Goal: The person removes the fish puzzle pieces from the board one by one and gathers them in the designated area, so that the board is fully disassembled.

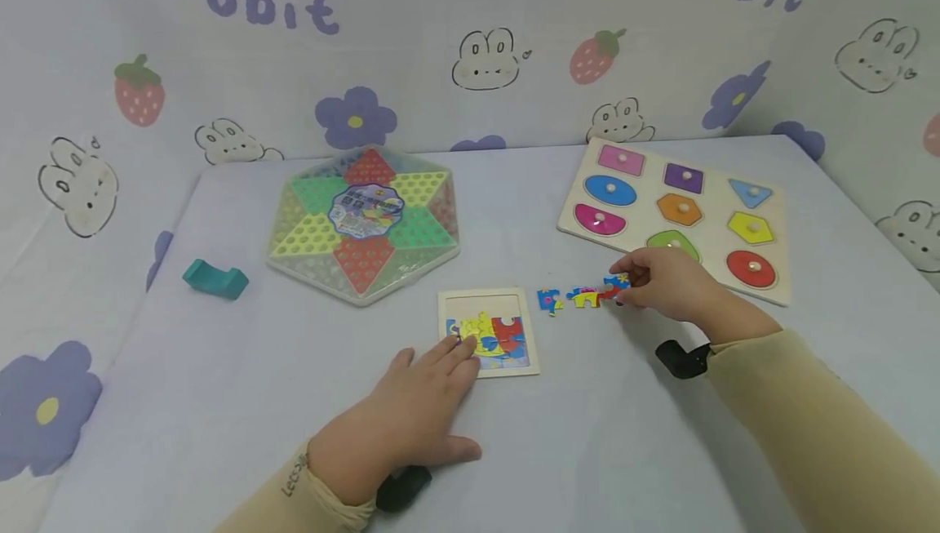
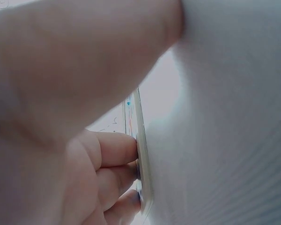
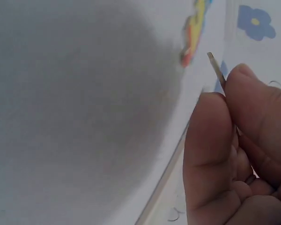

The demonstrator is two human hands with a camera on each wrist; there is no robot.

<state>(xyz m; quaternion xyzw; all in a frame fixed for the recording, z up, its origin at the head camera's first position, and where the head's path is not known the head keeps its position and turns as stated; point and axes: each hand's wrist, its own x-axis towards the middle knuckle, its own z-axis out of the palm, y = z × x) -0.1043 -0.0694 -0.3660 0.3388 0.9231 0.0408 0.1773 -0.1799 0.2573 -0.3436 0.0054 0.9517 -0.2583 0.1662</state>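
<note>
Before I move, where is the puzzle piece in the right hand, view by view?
Head: puzzle piece right of centre, pinched by the right hand.
Left wrist: not visible.
Right wrist: upper right, edge-on, poking from the grip.
Shared landmark: the right hand, in head and right wrist.

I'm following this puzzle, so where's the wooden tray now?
In the head view, the wooden tray lies just below centre, left of the loose pieces, the left hand touching it.
</note>
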